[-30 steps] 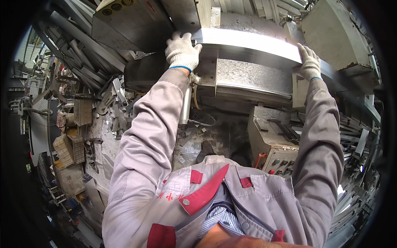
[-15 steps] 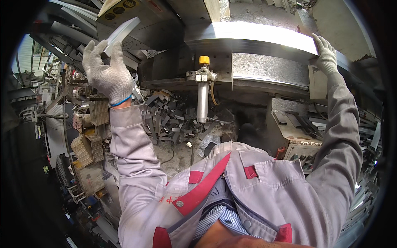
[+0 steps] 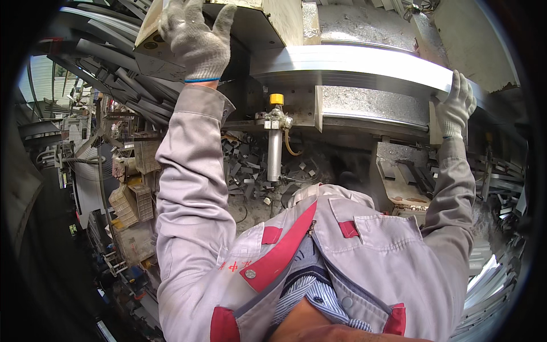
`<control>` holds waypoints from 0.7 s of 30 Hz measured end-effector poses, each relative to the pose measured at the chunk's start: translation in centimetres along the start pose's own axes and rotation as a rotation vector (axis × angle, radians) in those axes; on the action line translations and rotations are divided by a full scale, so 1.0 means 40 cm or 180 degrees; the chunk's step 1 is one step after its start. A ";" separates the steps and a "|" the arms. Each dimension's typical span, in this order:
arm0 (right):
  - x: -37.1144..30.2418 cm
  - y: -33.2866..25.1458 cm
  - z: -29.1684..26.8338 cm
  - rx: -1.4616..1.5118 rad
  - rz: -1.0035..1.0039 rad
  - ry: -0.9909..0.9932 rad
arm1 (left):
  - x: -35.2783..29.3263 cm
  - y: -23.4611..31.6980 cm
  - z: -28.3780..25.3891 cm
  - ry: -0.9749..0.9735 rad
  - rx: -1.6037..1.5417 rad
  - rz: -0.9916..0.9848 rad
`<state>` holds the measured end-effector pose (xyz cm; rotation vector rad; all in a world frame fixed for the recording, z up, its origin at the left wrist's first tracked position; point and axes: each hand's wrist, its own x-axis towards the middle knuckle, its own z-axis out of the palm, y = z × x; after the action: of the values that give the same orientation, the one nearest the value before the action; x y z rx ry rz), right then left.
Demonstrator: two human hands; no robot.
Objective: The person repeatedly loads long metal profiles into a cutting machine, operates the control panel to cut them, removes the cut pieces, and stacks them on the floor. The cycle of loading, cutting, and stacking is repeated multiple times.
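Both my hands wear pale knitted work gloves. My left hand (image 3: 199, 43) is raised in front of the pale machine housing (image 3: 279, 23), its thumb spread from the fingers. Its fingertips reach the upper edge of the view, and no metal piece shows in it. A long, shiny silver metal profile (image 3: 353, 61) lies across the machine bed, its left end beside the housing. Toward its right part, my right hand (image 3: 456, 108) grips the near edge, fingers over it and thumb hidden. Between the hands and nearer me stands a metal cylinder fitting (image 3: 274, 154) with a yellow knob (image 3: 276, 99).
Small grey metal offcuts (image 3: 245, 171) are heaped below the machine. Long metal profiles (image 3: 108, 40) are stacked at the far left, above wire-mesh crates (image 3: 123, 205). On the right, a small worn stand (image 3: 401, 191) holds dark bars. More profiles lie at the far right.
My left hand has moved right and away from me to the housing; the short metal piece it held is out of sight. My right hand stays on the profile, slightly farther right in view.
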<state>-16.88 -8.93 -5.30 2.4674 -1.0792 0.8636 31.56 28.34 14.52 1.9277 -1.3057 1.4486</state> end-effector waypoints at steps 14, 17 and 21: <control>-0.231 -0.246 0.444 0.9103 0.2393 -0.1101 | -0.111 0.656 0.219 -0.3199 -0.1621 0.0325; -0.220 -0.267 0.460 0.9492 0.2182 -0.1208 | -0.075 0.697 0.241 -0.4019 -0.1305 0.0331; -0.225 -0.279 0.494 0.9181 0.1985 -0.1155 | -0.030 0.696 0.186 -0.4129 -0.1103 0.0348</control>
<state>-5.43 -6.28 -26.70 -0.3713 -0.1245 -0.6506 11.85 9.70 4.73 2.5619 -1.9419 -0.2386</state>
